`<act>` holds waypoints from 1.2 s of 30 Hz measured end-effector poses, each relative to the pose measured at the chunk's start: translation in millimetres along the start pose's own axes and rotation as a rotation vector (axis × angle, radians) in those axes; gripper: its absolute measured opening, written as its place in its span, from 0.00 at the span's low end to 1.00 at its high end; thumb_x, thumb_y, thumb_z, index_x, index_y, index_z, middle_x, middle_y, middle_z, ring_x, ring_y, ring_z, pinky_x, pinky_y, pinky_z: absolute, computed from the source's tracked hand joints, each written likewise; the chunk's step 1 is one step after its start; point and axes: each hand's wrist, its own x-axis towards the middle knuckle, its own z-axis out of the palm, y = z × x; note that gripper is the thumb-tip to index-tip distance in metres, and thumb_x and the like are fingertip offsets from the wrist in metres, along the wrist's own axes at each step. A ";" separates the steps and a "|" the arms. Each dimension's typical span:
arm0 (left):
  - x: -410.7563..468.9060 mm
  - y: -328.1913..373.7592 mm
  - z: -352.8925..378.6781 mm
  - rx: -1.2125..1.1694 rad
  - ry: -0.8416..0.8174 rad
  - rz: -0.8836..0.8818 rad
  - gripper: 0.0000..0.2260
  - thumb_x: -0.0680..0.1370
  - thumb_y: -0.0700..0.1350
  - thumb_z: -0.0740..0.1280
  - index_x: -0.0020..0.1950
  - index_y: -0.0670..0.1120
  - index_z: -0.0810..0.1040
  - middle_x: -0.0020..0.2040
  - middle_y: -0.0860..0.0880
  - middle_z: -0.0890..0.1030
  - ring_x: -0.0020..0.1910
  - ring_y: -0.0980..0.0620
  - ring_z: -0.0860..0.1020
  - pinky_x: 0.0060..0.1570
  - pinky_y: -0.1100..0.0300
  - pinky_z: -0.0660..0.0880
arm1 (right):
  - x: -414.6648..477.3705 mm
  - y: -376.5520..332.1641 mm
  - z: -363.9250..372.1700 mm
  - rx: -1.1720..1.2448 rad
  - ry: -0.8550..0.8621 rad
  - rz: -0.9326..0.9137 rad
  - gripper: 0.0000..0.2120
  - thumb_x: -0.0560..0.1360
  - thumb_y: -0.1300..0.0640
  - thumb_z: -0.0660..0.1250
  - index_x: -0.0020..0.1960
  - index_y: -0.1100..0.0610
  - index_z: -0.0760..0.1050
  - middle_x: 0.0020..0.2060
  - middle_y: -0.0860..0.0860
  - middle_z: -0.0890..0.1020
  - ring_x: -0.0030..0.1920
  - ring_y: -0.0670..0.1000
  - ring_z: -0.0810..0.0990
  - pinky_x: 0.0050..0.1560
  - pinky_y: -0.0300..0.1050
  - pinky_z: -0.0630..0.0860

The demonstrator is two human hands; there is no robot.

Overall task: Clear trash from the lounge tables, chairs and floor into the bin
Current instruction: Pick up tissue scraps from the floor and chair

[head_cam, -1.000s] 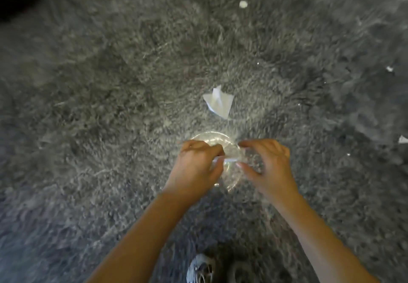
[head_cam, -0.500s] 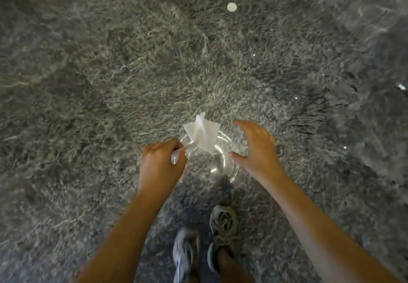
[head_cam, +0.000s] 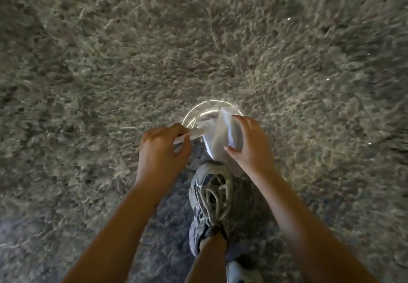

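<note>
A clear plastic plate (head_cam: 194,115) hangs just above the grey shag carpet, near the middle of the view. My left hand (head_cam: 163,148) grips its near rim together with a thin white strip of paper (head_cam: 192,134). A crumpled white paper (head_cam: 218,137) lies on the plate. My right hand (head_cam: 249,145) curls over that paper, thumb on its near edge and fingers over its top. The plate's right side is hidden behind the paper and my right hand.
Grey shag carpet (head_cam: 110,62) fills the whole view. My grey laced shoe (head_cam: 209,194) stands just below the plate, with the toe of the other shoe (head_cam: 240,274) at the bottom edge. A few tiny bright specks (head_cam: 289,19) dot the carpet at right.
The view has moved forward over the white paper. My right hand went from open beside the plate to curled over the paper, which now lies on the plate. My left hand keeps holding the rim.
</note>
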 end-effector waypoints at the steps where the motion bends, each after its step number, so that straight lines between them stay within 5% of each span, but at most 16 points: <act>1: 5.5 -8.7 10.0 -0.003 0.003 -0.008 0.04 0.74 0.42 0.66 0.39 0.44 0.78 0.30 0.53 0.73 0.28 0.52 0.70 0.38 0.59 0.65 | 9.4 7.0 13.9 -0.008 -0.013 -0.005 0.35 0.65 0.55 0.76 0.69 0.57 0.66 0.65 0.55 0.70 0.63 0.56 0.71 0.62 0.53 0.69; 7: 17.7 -44.1 51.7 -0.001 -0.035 -0.080 0.04 0.73 0.41 0.66 0.40 0.42 0.79 0.31 0.50 0.76 0.30 0.49 0.72 0.40 0.58 0.66 | 36.9 27.7 67.3 -0.089 0.019 -0.103 0.28 0.61 0.59 0.78 0.58 0.60 0.76 0.55 0.60 0.75 0.55 0.60 0.75 0.53 0.52 0.74; 11: 13.6 -47.1 53.0 0.017 -0.060 -0.095 0.02 0.74 0.39 0.69 0.41 0.41 0.79 0.31 0.48 0.77 0.30 0.50 0.71 0.41 0.58 0.65 | 43.5 23.3 67.0 0.070 0.106 -0.126 0.07 0.68 0.70 0.70 0.45 0.65 0.79 0.44 0.60 0.78 0.44 0.56 0.78 0.45 0.33 0.68; 14: 11.8 -31.5 36.9 0.016 -0.065 -0.091 0.02 0.74 0.38 0.68 0.41 0.41 0.79 0.31 0.49 0.76 0.29 0.50 0.71 0.40 0.58 0.65 | 39.7 7.7 43.5 0.102 0.158 -0.099 0.07 0.68 0.73 0.67 0.43 0.65 0.78 0.42 0.59 0.79 0.39 0.49 0.74 0.42 0.30 0.65; 18: 11.7 13.8 -8.0 -0.004 -0.037 -0.070 0.02 0.74 0.38 0.68 0.41 0.42 0.79 0.31 0.51 0.75 0.28 0.52 0.70 0.39 0.59 0.65 | 19.5 -30.7 -24.9 0.103 0.250 -0.119 0.09 0.67 0.72 0.65 0.43 0.62 0.79 0.38 0.50 0.76 0.35 0.45 0.70 0.35 0.29 0.65; 23: 20.4 94.8 -90.1 -0.033 0.015 -0.028 0.02 0.75 0.38 0.67 0.43 0.41 0.79 0.29 0.46 0.77 0.26 0.47 0.73 0.35 0.60 0.66 | -12.3 -91.1 -140.0 0.103 0.301 -0.141 0.11 0.64 0.74 0.66 0.40 0.61 0.79 0.38 0.53 0.80 0.36 0.47 0.75 0.35 0.31 0.68; 28: 48.2 195.4 -185.5 -0.070 0.071 0.063 0.03 0.71 0.39 0.68 0.39 0.42 0.81 0.28 0.48 0.78 0.24 0.51 0.74 0.30 0.69 0.67 | -26.2 -160.2 -253.7 0.179 0.301 -0.134 0.13 0.63 0.77 0.68 0.41 0.62 0.80 0.40 0.54 0.79 0.37 0.44 0.75 0.40 0.25 0.70; 30: 63.0 234.7 -222.1 -0.063 0.051 0.128 0.04 0.70 0.39 0.68 0.40 0.43 0.82 0.29 0.48 0.80 0.25 0.49 0.76 0.32 0.63 0.74 | -24.5 -193.2 -299.9 0.254 0.331 -0.158 0.11 0.66 0.73 0.67 0.44 0.62 0.80 0.43 0.53 0.79 0.42 0.43 0.76 0.45 0.24 0.70; 36: 117.9 329.4 -316.8 -0.060 0.058 0.218 0.06 0.67 0.41 0.68 0.40 0.47 0.84 0.30 0.51 0.82 0.28 0.52 0.78 0.29 0.66 0.71 | -0.9 -273.3 -419.5 0.434 0.401 -0.111 0.11 0.68 0.61 0.64 0.49 0.56 0.79 0.44 0.40 0.80 0.46 0.46 0.80 0.48 0.40 0.76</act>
